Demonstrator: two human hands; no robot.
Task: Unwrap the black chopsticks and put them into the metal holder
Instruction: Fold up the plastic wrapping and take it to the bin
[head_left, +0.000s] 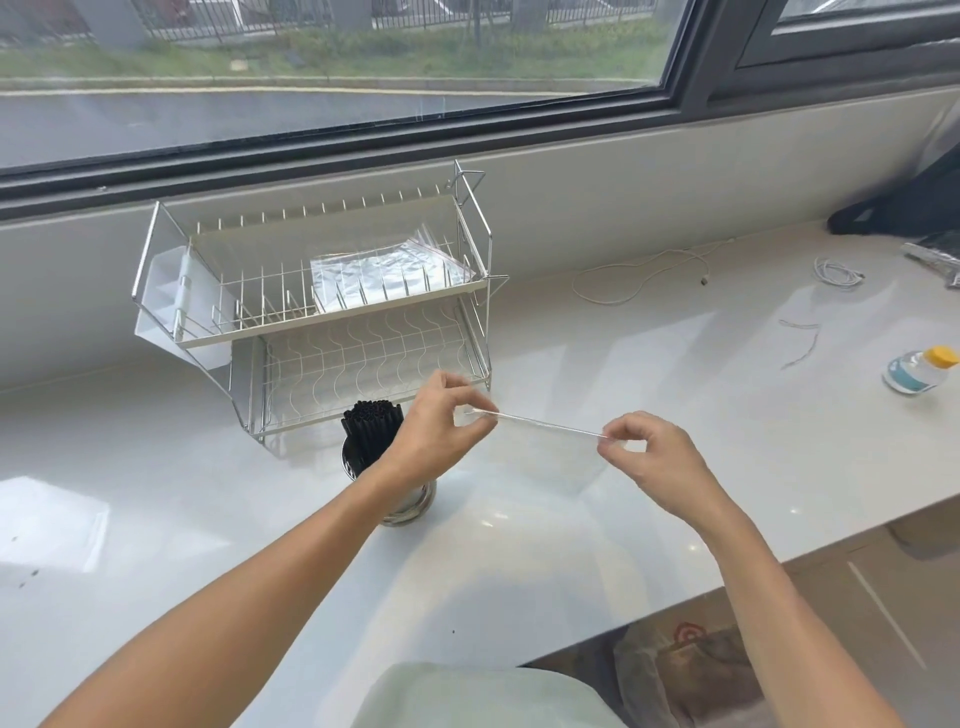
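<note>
I observe both hands raised above the white bench (156, 519), stretching an empty clear plastic wrapper (545, 452) between them. The left hand (441, 426) pinches the wrapper's left top corner between thumb and fingers; the right hand (649, 457) pinches the right top corner likewise. The black chopsticks (371, 423) stand bundled upright in the metal holder (410, 506), which sits on the bench partly behind the left wrist, just in front of a two-tier wire dish rack (322, 296). A yellow-capped bottle (919, 370) lies well apart at right.
</note>
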